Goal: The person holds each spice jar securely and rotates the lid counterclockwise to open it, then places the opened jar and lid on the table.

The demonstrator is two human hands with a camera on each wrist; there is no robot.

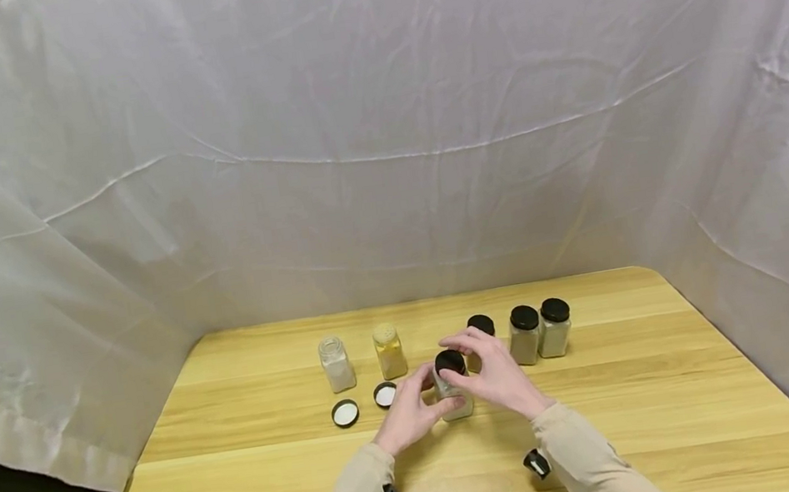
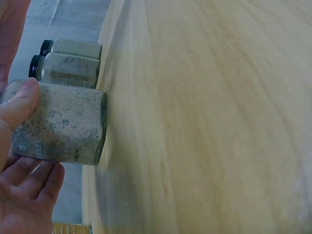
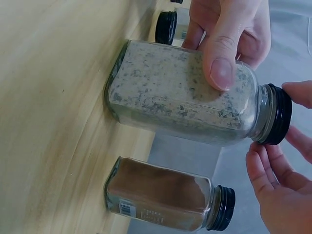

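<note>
A square glass jar [image 3: 165,83] of pale, green-flecked seasoning stands upright on the wooden table. My left hand [image 1: 407,414] grips its body, the thumb across the near side and the other fingers round the far side. My right hand [image 1: 496,375] holds the jar's black lid [image 3: 281,114] between thumb and fingers; the lid sits on the jar's neck. Left of the hands stand two lidless jars, one with white contents [image 1: 338,369] and one with yellow contents [image 1: 391,357]. In front of them lie two black lids, one at the left [image 1: 346,413] and one by my left hand [image 1: 385,395].
Beyond my right hand stand three capped jars: one partly hidden under a black lid [image 1: 480,324], a middle jar [image 1: 525,343] and a right-hand jar [image 1: 554,333]. A brown-filled jar [image 3: 161,192] shows in the right wrist view. Pale curtains [image 1: 388,196] enclose the wooden table [image 1: 652,411].
</note>
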